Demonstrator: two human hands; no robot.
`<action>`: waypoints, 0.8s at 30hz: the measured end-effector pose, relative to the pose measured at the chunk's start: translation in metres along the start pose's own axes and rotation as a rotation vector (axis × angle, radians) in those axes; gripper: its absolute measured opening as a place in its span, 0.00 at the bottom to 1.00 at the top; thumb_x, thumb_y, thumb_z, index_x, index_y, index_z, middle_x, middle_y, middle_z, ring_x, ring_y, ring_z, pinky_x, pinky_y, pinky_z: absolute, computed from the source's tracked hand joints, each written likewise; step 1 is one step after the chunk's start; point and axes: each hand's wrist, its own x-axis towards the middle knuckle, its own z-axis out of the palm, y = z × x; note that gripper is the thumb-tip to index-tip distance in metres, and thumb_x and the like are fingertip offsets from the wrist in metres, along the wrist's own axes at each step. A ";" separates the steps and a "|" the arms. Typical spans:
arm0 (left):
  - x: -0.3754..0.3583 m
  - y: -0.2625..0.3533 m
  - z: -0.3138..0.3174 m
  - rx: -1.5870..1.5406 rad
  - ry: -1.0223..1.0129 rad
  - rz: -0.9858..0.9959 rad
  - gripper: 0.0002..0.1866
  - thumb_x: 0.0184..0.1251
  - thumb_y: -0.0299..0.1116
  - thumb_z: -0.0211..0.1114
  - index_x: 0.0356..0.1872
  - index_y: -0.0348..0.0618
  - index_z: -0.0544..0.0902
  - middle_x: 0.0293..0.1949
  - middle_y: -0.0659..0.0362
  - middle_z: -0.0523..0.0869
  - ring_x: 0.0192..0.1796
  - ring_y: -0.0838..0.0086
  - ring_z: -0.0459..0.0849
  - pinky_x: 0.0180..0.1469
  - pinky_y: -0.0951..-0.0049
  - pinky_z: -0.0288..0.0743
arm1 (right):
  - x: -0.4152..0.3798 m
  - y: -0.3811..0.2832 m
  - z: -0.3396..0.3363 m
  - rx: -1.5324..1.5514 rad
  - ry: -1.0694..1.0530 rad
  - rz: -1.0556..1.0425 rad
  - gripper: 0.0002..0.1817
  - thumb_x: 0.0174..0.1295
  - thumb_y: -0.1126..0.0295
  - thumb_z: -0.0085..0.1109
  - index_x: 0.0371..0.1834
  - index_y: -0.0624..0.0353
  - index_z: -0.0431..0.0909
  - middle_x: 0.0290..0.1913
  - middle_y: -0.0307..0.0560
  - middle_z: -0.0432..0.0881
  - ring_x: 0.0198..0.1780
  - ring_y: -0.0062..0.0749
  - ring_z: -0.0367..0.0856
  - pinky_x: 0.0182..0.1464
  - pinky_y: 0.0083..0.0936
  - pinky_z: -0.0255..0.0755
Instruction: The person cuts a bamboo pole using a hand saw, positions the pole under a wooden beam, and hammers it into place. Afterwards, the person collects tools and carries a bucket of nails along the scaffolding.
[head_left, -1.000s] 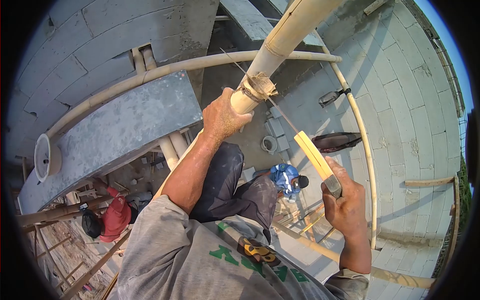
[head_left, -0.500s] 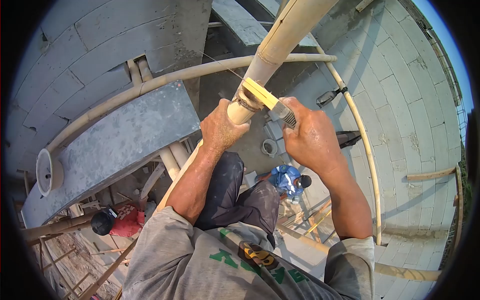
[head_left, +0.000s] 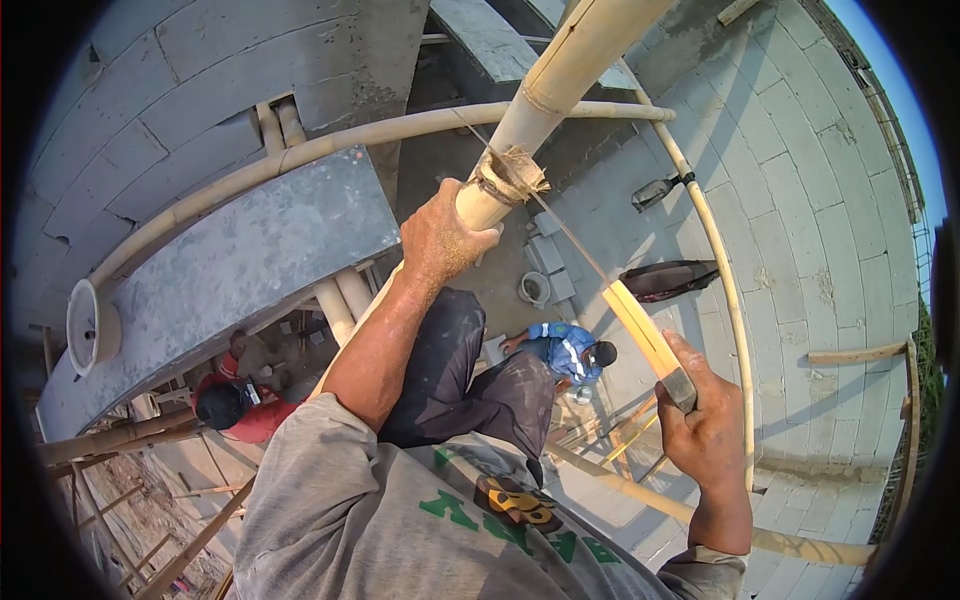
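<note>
My left hand [head_left: 445, 235] is closed around a thick bamboo pole [head_left: 565, 70] just below a ragged, splintered cut, and sawdust clings to its skin. My right hand [head_left: 705, 420] grips the handle of a handsaw [head_left: 645, 345], yellow with a grey end, at the right of the head view. The saw's thin blade [head_left: 572, 238] is seen nearly edge-on and lies across the pole at the cut, its tip showing past the far side. Frayed fibres [head_left: 522, 172] stick out beside the blade.
Below are a person in blue [head_left: 570, 350], a person in red [head_left: 235, 405] and a bucket [head_left: 534, 289]. A grey board [head_left: 250, 255] at left carries a white bucket [head_left: 92, 325]. Bamboo rails [head_left: 725, 270] and block walls [head_left: 800, 220] surround the drop.
My right hand has drawn the saw back, down and to the right, baring the blade between handle and pole. My left hand keeps its hold. The person in red below has shifted.
</note>
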 end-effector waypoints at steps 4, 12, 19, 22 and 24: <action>0.000 0.003 -0.003 -0.002 -0.011 0.004 0.33 0.42 0.46 0.78 0.50 0.45 0.76 0.40 0.47 0.89 0.44 0.51 0.89 0.46 0.54 0.80 | -0.006 0.001 -0.002 -0.005 0.003 -0.006 0.26 0.55 0.85 0.58 0.61 0.68 0.76 0.51 0.66 0.85 0.47 0.54 0.89 0.49 0.33 0.80; -0.003 -0.002 0.003 -0.020 0.007 -0.002 0.32 0.43 0.47 0.78 0.49 0.46 0.76 0.39 0.47 0.89 0.43 0.51 0.89 0.45 0.55 0.80 | 0.010 -0.040 -0.018 -0.072 -0.115 0.090 0.22 0.59 0.78 0.61 0.59 0.68 0.77 0.50 0.63 0.86 0.41 0.54 0.89 0.46 0.32 0.81; -0.003 0.002 -0.001 0.002 0.023 -0.007 0.32 0.42 0.46 0.78 0.48 0.44 0.76 0.40 0.47 0.89 0.43 0.51 0.89 0.46 0.55 0.80 | -0.017 -0.025 -0.020 -0.035 -0.001 0.067 0.22 0.62 0.70 0.65 0.59 0.68 0.78 0.53 0.65 0.85 0.52 0.57 0.87 0.54 0.36 0.80; 0.000 0.003 -0.002 -0.009 0.018 0.009 0.32 0.42 0.46 0.78 0.49 0.44 0.76 0.40 0.47 0.89 0.44 0.51 0.89 0.48 0.54 0.79 | -0.017 -0.023 -0.025 -0.027 -0.030 0.077 0.22 0.61 0.73 0.64 0.59 0.68 0.78 0.54 0.66 0.84 0.53 0.57 0.86 0.55 0.35 0.80; -0.001 0.000 -0.002 -0.020 0.013 0.007 0.32 0.42 0.46 0.78 0.48 0.44 0.76 0.41 0.46 0.89 0.45 0.51 0.89 0.48 0.54 0.79 | -0.017 -0.024 -0.029 -0.023 -0.041 0.070 0.23 0.59 0.75 0.64 0.60 0.68 0.77 0.55 0.65 0.84 0.53 0.57 0.87 0.55 0.35 0.80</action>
